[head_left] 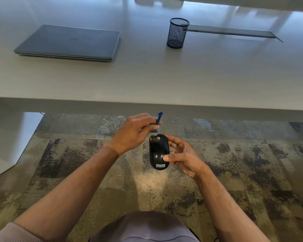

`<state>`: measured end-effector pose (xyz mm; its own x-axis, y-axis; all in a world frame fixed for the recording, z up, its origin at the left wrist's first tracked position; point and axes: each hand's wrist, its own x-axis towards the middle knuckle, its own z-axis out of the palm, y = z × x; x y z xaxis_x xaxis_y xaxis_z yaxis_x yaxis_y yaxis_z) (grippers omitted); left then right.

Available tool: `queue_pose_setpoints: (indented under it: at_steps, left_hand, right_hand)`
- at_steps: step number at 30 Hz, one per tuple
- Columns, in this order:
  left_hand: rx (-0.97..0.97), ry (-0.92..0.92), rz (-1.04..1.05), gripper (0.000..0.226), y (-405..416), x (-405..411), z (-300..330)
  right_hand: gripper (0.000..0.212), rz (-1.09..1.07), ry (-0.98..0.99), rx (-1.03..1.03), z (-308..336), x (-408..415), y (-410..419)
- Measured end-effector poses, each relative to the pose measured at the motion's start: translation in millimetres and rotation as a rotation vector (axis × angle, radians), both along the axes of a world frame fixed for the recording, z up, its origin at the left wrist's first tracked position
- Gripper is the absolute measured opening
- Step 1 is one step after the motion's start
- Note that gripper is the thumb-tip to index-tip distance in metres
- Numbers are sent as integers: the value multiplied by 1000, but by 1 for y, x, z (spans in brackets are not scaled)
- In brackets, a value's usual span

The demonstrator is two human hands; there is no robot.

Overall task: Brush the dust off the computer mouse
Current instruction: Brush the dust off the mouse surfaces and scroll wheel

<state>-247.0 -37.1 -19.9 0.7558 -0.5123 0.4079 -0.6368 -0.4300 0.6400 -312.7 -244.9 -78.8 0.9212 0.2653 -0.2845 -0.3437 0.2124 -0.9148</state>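
Brushing under way: left hand (pixel 133 131) pinches the brush (pixel 157 122); right hand (pixel 179 157) grips the mouse (pixel 158 151). Next, sweep its dusty front.

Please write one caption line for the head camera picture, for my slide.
Right hand holds a dusty black mouse below the desk edge while left hand pinches a small blue brush at its front.

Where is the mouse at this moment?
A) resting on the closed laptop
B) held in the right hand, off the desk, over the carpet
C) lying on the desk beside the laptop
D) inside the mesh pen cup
B: the right hand holds the mouse below the desk edge, over the carpet.
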Motion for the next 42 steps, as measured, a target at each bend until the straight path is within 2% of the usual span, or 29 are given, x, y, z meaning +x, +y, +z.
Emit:
queue_pose_setpoints:
  at_steps: [4, 13, 21, 26, 31, 37, 42]
  left_hand:
    - [-47, 55, 2, 17, -8, -5, 2]
    - [49, 157, 33, 18, 5, -3, -4]
    - [-58, 179, 80, 19, 1, -3, 3]
    - [42, 108, 27, 18, -5, -6, 0]
    - [97, 140, 19, 19, 7, -3, -4]
    - [32, 140, 82, 19, 8, -1, 1]
    - [12, 151, 44, 20, -3, -5, 3]
  right_hand:
    - [83, 0, 0, 8, 1, 1, 2]
    - [82, 3, -10, 9, -1, 0, -3]
    - [81, 18, -24, 4, -3, 1, 4]
    - [82, 5, -22, 0, -4, 1, 5]
    - [79, 2, -26, 1, -7, -2, 0]
    - [81, 5, -23, -14, -5, 0, 5]
    - [81, 10, -19, -11, -1, 1, 11]
